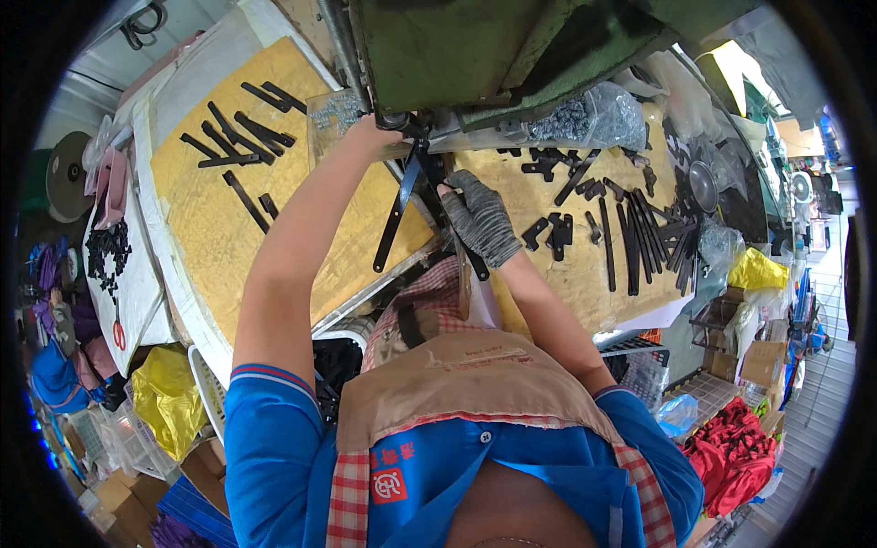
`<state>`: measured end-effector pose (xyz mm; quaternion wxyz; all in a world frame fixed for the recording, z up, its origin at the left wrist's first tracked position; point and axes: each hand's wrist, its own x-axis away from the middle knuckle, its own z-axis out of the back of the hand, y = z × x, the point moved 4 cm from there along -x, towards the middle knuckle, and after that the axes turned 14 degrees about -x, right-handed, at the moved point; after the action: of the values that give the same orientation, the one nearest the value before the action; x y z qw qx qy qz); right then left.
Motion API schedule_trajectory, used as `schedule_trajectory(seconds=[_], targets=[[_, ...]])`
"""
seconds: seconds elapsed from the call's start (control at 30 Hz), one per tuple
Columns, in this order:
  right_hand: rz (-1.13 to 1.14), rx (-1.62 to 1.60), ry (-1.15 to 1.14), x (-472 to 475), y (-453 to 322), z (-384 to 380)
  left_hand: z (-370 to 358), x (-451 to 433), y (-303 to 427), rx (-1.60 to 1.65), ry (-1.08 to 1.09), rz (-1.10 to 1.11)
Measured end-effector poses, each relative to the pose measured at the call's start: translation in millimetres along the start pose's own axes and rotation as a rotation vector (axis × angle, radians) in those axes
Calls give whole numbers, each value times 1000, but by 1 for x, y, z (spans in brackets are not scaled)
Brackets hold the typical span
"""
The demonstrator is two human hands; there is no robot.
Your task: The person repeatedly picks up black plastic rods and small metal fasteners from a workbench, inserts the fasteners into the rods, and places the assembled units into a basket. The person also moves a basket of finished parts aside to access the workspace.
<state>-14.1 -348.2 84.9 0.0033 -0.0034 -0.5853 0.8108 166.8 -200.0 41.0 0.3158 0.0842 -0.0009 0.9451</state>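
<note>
My right hand [482,218], in a grey striped fingerless glove, grips a black metal strip [474,263] whose holed end sticks out below the palm. A second black strip [392,229] slants down to the left, meeting the first near the head [393,122] of a green machine [473,55]. My bare left hand [379,134] is up at this machine head, beside a clear tray of small metal fasteners [337,113]. Its fingertips are hidden there, so what they hold does not show.
Several black strips [236,140] lie on the left yellow board [356,253]. More long strips [640,240] and short black brackets [560,233] cover part of the right board. A bag of metal fasteners [589,116] lies behind them. Red-handled scissors [119,335] rest at far left.
</note>
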Motion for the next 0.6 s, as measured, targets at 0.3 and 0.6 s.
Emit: schedule_trajectory(seconds=[0.3,0.6], targets=[[-45,215,-204,42,40,81,-14,5,-21,360,133,16],[130,889,-390,39,72,115,40,98,38,1050,522,180]])
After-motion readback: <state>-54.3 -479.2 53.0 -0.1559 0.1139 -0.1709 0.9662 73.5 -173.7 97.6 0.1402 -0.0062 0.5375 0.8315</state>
